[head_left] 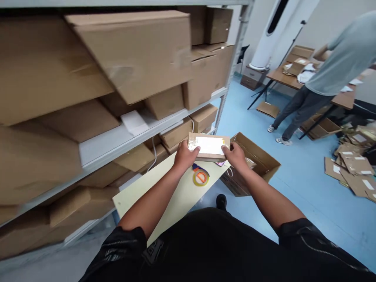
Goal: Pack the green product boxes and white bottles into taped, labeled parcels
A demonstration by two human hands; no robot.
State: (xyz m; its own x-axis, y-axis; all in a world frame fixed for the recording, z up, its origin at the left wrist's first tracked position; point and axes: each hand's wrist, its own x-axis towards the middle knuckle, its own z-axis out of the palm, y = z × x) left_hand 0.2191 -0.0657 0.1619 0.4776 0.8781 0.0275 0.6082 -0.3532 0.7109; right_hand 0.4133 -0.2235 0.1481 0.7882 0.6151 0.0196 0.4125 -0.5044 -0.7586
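Observation:
Between my two hands is a small cardboard box [209, 158] with a white label [209, 145] on its top face. My left hand [186, 155] grips its left end, thumb on top near the label. At the right end my right hand [235, 156] holds it the same way, fingers hidden behind. The box is over a pale yellow board [164, 196]. On that board, below the box, lies a tape dispenser [201, 176] with a yellow roll and orange hub. A pink-edged item [219, 163] shows partly under the box.
Metal shelving [96, 152] full of cardboard boxes runs along the left. A large open carton [264, 162] stands on the blue floor at right. Farther off, a person [337, 58] stands at a wooden table [284, 79]. Flattened cardboard pieces [355, 164] lie at far right.

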